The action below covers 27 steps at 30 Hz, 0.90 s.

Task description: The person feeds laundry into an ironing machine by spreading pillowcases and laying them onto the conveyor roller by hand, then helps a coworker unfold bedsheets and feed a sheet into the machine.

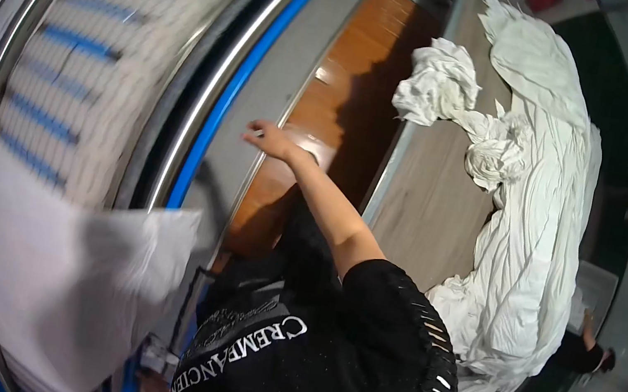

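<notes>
My right hand reaches out over the grey edge beside the orange-brown surface. Its fingers are curled together, and a small pale spot shows between them, too small to name. At the lower left, a dim patch of skin, apparently my left hand, shows near the edge of a smooth white cloth; its fingers cannot be made out. This cloth lies over the front of a machine bed with blue strips.
A blue rail runs along the machine. On the right, a wood-grain table bears a bunched white cloth and a long heap of white fabric. Beyond it are another person's arm and a pale bin.
</notes>
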Available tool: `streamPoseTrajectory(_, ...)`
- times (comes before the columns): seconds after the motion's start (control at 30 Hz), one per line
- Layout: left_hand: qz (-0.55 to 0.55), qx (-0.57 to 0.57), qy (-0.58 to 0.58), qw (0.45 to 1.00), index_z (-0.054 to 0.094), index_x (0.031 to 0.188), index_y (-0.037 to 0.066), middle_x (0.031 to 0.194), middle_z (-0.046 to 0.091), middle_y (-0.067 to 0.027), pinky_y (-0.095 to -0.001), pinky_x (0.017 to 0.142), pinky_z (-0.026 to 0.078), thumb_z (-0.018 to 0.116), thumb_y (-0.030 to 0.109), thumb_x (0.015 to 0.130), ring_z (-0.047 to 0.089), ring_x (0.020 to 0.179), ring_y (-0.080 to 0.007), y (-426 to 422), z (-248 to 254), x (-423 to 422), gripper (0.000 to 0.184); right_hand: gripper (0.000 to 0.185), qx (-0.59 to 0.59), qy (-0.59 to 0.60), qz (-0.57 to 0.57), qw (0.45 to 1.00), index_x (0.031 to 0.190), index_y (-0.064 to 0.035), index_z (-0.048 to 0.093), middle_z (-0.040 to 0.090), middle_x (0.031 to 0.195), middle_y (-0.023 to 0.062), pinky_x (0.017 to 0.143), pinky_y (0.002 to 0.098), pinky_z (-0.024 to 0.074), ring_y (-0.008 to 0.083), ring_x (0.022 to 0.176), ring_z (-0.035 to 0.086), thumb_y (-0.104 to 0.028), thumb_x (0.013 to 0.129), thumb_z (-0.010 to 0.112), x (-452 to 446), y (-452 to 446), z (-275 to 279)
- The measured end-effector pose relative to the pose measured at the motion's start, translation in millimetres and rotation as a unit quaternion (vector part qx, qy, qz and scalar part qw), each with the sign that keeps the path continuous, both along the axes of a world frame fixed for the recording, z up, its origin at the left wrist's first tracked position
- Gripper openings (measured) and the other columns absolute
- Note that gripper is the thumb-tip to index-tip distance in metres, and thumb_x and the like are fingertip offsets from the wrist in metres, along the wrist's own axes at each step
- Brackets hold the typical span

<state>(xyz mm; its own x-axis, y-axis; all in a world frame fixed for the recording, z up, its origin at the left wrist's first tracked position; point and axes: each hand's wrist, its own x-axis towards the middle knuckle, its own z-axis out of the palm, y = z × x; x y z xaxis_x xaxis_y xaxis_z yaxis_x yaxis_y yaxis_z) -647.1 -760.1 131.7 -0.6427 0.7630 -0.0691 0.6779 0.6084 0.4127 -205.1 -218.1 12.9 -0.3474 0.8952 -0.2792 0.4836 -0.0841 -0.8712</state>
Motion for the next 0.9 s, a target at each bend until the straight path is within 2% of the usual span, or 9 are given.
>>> streamPoseTrajectory(0.1, -0.040, -0.001, -0.084, 0.996, 0.045, 0.113, -0.002, 0.099, 0.054, -0.0142, -0.0306, 0.072, 0.043, 0.044, 0.022, 0.090, 0.051, 0.089, -0.0188, 87, -26, 13, 0.033, 0.038, -0.160, -0.139, -0.196, 0.957, 0.099, 0.0006, 0.057, 0.056, 0.104, 0.0204, 0.075, 0.0366, 0.0467, 0.0292, 0.090, 0.057, -0.031, 0.078, 0.061, 120, 56, -29)
streamPoseTrajectory(0.17, -0.057, -0.016, -0.134, 0.989, 0.047, 0.107, 0.000, 0.092, 0.054, -0.0113, -0.0293, 0.068, 0.041, 0.045, 0.022, 0.090, 0.050, 0.082, -0.0172, 126, -30, 22, 0.028, 0.063, 0.120, -0.324, -0.329, 0.879, 0.115, 0.0047, 0.042, 0.048, 0.106, 0.0249, 0.087, 0.0423, 0.0398, 0.0390, 0.101, 0.046, -0.028, 0.068, 0.069, 186, 65, -48)
streamPoseTrajectory(0.37, -0.061, -0.053, -0.269, 0.960, 0.055, 0.091, 0.006, 0.073, 0.054, -0.0029, -0.0254, 0.055, 0.038, 0.048, 0.023, 0.090, 0.045, 0.063, -0.0122, 193, -16, 57, 0.018, 0.117, 0.020, -0.627, -0.129, 0.768, 0.140, -0.0173, 0.006, 0.006, 0.143, 0.0210, 0.096, 0.0653, 0.0136, 0.0394, 0.131, 0.008, -0.058, 0.053, 0.072, 322, 119, 52)
streamPoseTrajectory(0.4, -0.061, -0.091, -0.474, 0.874, 0.054, 0.100, 0.006, 0.084, 0.057, -0.0034, -0.0195, 0.061, 0.039, 0.046, 0.024, 0.091, 0.048, 0.071, -0.0077, 291, 44, 90, 0.021, 0.118, -0.009, -0.658, -0.114, 0.744, 0.140, -0.0180, 0.005, 0.008, 0.142, 0.0224, 0.095, 0.0638, 0.0190, 0.0390, 0.131, 0.009, -0.053, 0.052, 0.075, 342, 120, 55)
streamPoseTrajectory(0.5, -0.063, -0.037, -0.333, 0.940, 0.051, 0.110, 0.004, 0.095, 0.057, -0.0043, -0.0185, 0.070, 0.040, 0.047, 0.022, 0.091, 0.052, 0.081, -0.0088, 449, 126, 204, 0.027, 0.113, -0.224, -0.470, -0.306, 0.797, 0.139, -0.0150, 0.005, 0.029, 0.134, 0.0239, 0.089, 0.0439, 0.0406, 0.0382, 0.120, 0.036, -0.034, 0.056, 0.079, 386, 107, 45)
streamPoseTrajectory(0.63, -0.253, -0.120, -0.329, 0.902, 0.048, 0.117, 0.003, 0.102, 0.057, -0.0071, -0.0225, 0.075, 0.043, 0.051, 0.015, 0.088, 0.054, 0.086, -0.0127, 534, 98, 281, 0.031, 0.080, -0.100, -0.166, -0.422, 0.885, 0.126, 0.0027, 0.034, 0.051, 0.116, 0.0191, 0.082, 0.0347, 0.0445, 0.0256, 0.102, 0.053, -0.030, 0.064, 0.071, 425, 68, -18)
streamPoseTrajectory(0.77, -0.537, -0.086, -0.229, 0.807, 0.035, 0.129, 0.006, 0.131, 0.036, -0.0157, -0.0393, 0.101, 0.030, 0.067, 0.017, 0.075, 0.031, 0.126, -0.0283, 606, 91, 420, 0.064, 0.056, -0.105, 0.309, -0.557, 0.764, 0.121, 0.0025, 0.042, 0.052, 0.117, 0.0106, 0.084, 0.0316, 0.0425, 0.0202, 0.103, 0.052, -0.025, 0.076, 0.060, 338, 23, 98)
streamPoseTrajectory(0.83, -0.445, 0.026, -0.357, 0.821, 0.031, 0.130, 0.005, 0.131, 0.035, -0.0194, -0.0389, 0.102, 0.025, 0.071, 0.023, 0.070, 0.030, 0.125, -0.0296, 623, 54, 488, 0.075, 0.051, -0.095, 0.374, -0.535, 0.751, 0.122, 0.0014, 0.042, 0.051, 0.118, 0.0100, 0.086, 0.0307, 0.0412, 0.0192, 0.105, 0.051, -0.020, 0.079, 0.056, 323, 14, 146)
streamPoseTrajectory(0.9, -0.415, -0.067, -0.585, 0.694, 0.038, 0.125, 0.003, 0.126, 0.040, -0.0192, -0.0368, 0.101, 0.027, 0.070, 0.026, 0.071, 0.036, 0.121, -0.0285, 654, 66, 557, 0.067, 0.051, -0.045, 0.267, -0.543, 0.795, 0.122, 0.0013, 0.042, 0.050, 0.118, 0.0099, 0.087, 0.0301, 0.0393, 0.0203, 0.104, 0.050, -0.019, 0.078, 0.057, 327, 6, 167)
